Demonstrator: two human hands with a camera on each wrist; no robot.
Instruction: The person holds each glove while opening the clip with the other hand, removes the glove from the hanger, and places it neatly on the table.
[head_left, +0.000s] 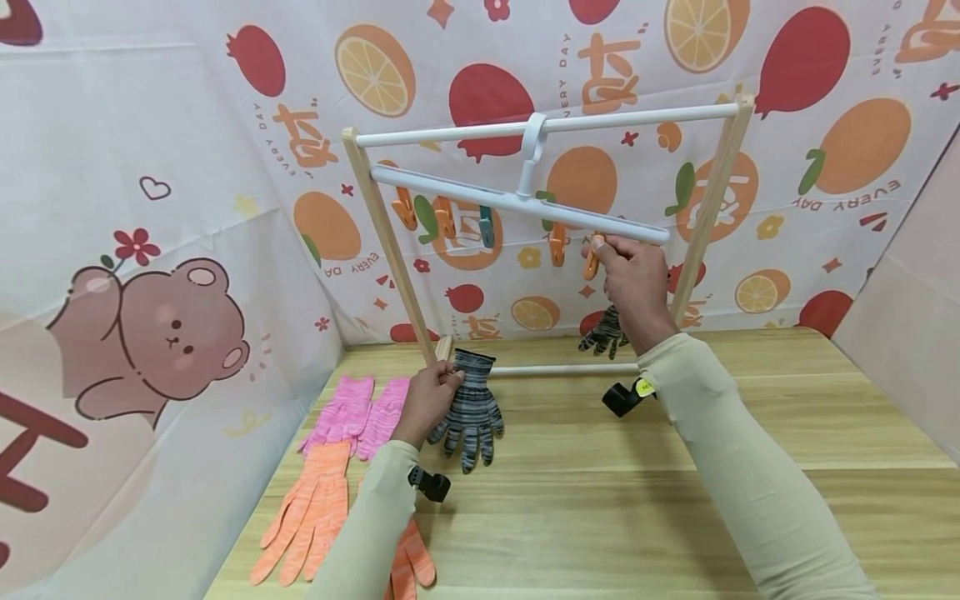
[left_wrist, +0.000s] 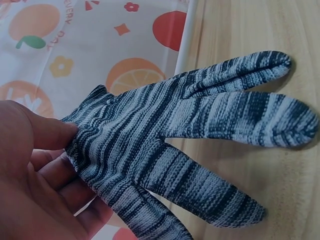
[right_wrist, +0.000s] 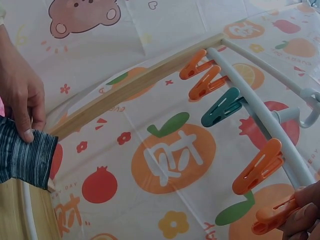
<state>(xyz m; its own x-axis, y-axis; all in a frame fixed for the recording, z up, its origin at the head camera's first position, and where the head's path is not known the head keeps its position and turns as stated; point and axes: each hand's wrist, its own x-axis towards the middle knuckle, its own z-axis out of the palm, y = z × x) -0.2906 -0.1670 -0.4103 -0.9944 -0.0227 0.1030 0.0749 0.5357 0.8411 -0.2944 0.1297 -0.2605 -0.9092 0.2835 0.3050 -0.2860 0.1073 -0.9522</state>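
My left hand (head_left: pixel 429 402) pinches the cuff of a grey-and-black striped knit glove (left_wrist: pixel 135 125), which hangs fingers down over the table. Up at the lower, right end of a white hanger (head_left: pixel 457 186), my right hand (head_left: pixel 637 279) grips an orange clothespin (right_wrist: pixel 272 215). Other clothespins hang along the hanger: a teal one (right_wrist: pixel 222 107), an orange one beside my right hand (right_wrist: pixel 259 167), and two more orange ones at the far left end. A second striped glove (head_left: pixel 602 333) shows partly behind my right wrist.
The hanger's hook (head_left: pixel 534 137) is over the top rail (head_left: pixel 450 133) of a wood-and-white rack. Pink gloves (head_left: pixel 347 412) and orange gloves (head_left: pixel 315 500) lie at the left of the wooden table (head_left: pixel 570 517). A printed sheet covers the wall behind.
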